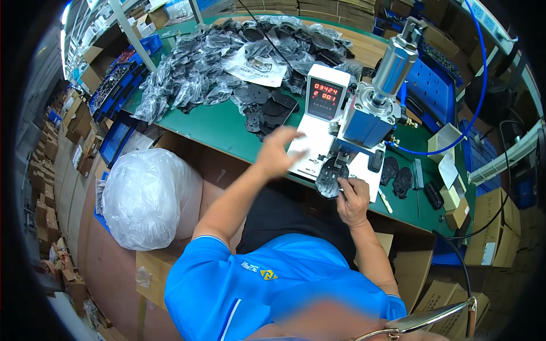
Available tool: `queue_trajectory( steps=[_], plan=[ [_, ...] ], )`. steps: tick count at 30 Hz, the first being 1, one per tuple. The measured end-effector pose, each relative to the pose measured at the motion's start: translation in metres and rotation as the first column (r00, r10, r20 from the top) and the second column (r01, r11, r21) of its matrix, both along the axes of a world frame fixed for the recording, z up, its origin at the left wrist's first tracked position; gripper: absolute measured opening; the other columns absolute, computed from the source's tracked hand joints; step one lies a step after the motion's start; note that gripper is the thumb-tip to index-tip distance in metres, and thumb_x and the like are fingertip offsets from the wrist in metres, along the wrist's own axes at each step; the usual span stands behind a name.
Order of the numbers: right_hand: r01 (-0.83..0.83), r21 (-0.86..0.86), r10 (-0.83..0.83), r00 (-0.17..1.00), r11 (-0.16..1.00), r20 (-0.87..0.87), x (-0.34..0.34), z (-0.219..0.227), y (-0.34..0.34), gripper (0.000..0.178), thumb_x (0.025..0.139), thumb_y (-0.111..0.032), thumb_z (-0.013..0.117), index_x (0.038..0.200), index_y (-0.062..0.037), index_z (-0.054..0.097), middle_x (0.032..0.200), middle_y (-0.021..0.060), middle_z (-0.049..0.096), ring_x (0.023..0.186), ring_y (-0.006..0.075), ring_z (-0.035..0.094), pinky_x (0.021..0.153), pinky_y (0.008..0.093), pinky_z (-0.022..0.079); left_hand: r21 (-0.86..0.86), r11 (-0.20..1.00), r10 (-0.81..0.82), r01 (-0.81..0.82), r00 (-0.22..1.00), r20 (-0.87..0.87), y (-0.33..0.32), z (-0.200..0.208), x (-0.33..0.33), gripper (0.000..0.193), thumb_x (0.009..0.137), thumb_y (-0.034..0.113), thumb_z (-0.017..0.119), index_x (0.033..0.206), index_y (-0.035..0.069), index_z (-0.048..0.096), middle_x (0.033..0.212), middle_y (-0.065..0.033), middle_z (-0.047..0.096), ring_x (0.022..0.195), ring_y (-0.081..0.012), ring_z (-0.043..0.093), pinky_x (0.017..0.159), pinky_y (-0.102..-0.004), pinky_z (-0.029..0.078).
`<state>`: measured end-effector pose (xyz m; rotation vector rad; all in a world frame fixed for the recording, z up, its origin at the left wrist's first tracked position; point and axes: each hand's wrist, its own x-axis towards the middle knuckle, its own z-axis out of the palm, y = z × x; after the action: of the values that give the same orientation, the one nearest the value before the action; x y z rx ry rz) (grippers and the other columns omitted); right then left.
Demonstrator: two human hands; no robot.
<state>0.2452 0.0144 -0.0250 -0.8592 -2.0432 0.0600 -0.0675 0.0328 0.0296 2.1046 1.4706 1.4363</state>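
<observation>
My right hand is closed on the near edge of a black oval plastic part, which lies under the head of a small blue-and-silver pneumatic press. My left hand is raised at the left edge of the press's white base. Its fingers are apart and smeared by motion, with nothing visible in them. Beyond that hand, several loose black plastic parts lie on the green table. A white control box with a lit red display stands behind the base.
A large heap of bagged black parts covers the back of the table. Two black pieces lie right of the press. A blue air hose arcs over the right side. A bulging white plastic bag stands at the left.
</observation>
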Motion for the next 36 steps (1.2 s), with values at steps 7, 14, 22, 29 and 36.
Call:
queue_trajectory(
  steps=[7,14,22,29,36],
  plan=[
    [0.017,0.017,-0.017,1.000,1.000,-0.022,0.000,-0.004,-0.001,0.047,0.073,-0.005,0.087,0.119,-0.0076,0.083,0.107,0.0131,0.070,0.100,0.0362,0.070,0.089,0.0483,0.054,-0.291,0.636,0.550,-0.715,0.684,-0.478,0.144,0.030,-0.074,0.080,0.092,0.061,0.086,0.138,-0.004,0.076,0.135,-0.0270,0.080,0.127,-0.0430,0.077,0.111,-0.0541,0.059],
    [0.011,0.030,-0.010,1.000,0.999,-0.024,-0.003,-0.004,-0.002,0.046,0.074,-0.006,0.088,0.120,-0.0080,0.083,0.108,0.0130,0.071,0.099,0.0360,0.070,0.088,0.0481,0.054,-0.479,0.657,0.399,-0.582,0.808,-0.434,0.171,0.009,-0.097,0.081,0.082,0.048,0.100,0.141,-0.002,0.077,0.142,-0.0269,0.078,0.134,-0.0446,0.073,0.115,-0.0519,0.058],
    [0.034,0.034,-0.033,0.999,0.999,-0.030,-0.001,-0.002,-0.002,0.046,0.074,-0.005,0.088,0.119,-0.0075,0.083,0.107,0.0129,0.070,0.099,0.0359,0.070,0.088,0.0480,0.054,-0.434,0.837,0.379,-0.334,0.925,0.018,0.148,0.002,-0.100,0.050,0.089,0.020,0.097,0.128,-0.005,0.081,0.104,-0.0084,0.081,0.093,-0.0184,0.074,0.087,-0.0335,0.058],
    [0.053,0.016,-0.053,0.998,0.998,-0.030,0.001,-0.003,-0.004,0.048,0.072,-0.003,0.088,0.120,-0.0076,0.084,0.107,0.0120,0.071,0.100,0.0354,0.071,0.089,0.0474,0.054,-0.287,0.958,0.204,-0.022,0.757,0.621,0.094,0.000,-0.105,0.034,0.108,0.016,0.082,0.136,-0.002,0.073,0.114,-0.0035,0.078,0.097,-0.0123,0.072,0.084,-0.0303,0.060],
    [0.026,0.001,-0.026,0.998,1.000,-0.051,-0.003,0.000,0.000,0.046,0.073,-0.002,0.085,0.119,-0.0079,0.084,0.108,0.0122,0.072,0.098,0.0348,0.071,0.087,0.0465,0.054,-0.221,0.974,0.146,0.051,0.607,0.781,-0.006,0.021,-0.078,0.047,0.100,0.000,0.082,0.143,-0.001,0.063,0.117,-0.0106,0.075,0.097,-0.0157,0.075,0.071,-0.0289,0.061]
  ],
)
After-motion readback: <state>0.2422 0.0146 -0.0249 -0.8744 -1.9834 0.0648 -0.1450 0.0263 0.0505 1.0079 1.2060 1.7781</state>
